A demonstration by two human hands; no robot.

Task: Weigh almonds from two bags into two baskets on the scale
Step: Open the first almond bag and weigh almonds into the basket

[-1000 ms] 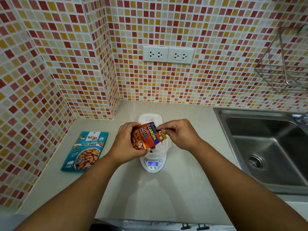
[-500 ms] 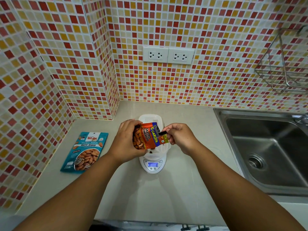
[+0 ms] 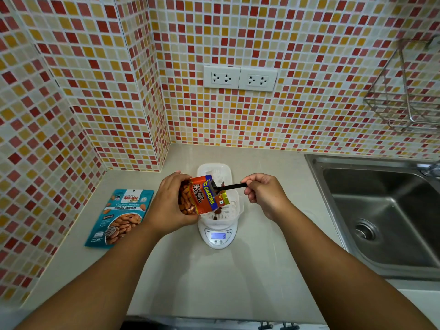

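My left hand (image 3: pixel 166 206) grips an orange bag of salted almonds (image 3: pixel 202 195), tilted over a white slotted basket (image 3: pixel 232 210) that sits on a small white digital scale (image 3: pixel 217 236) with a lit display. My right hand (image 3: pixel 264 194) pinches the handle of a black spoon (image 3: pixel 228 186) whose bowl is at the bag's open mouth. A couple of almonds (image 3: pixel 217 211) lie in the basket. A second white basket (image 3: pixel 215 170) stands just behind the scale. A teal bag of roasted almonds (image 3: pixel 119 217) lies flat on the counter to the left.
The beige counter (image 3: pixel 214 282) runs into a tiled corner at the left and back. A steel sink (image 3: pixel 381 217) fills the right side. A wire rack (image 3: pixel 409 91) hangs on the wall above it, and two sockets (image 3: pixel 240 78) sit above the scale.
My right hand has moved to the right, away from the bag, and the black spoon's handle now shows between hand and bag. Almonds have appeared in the basket.
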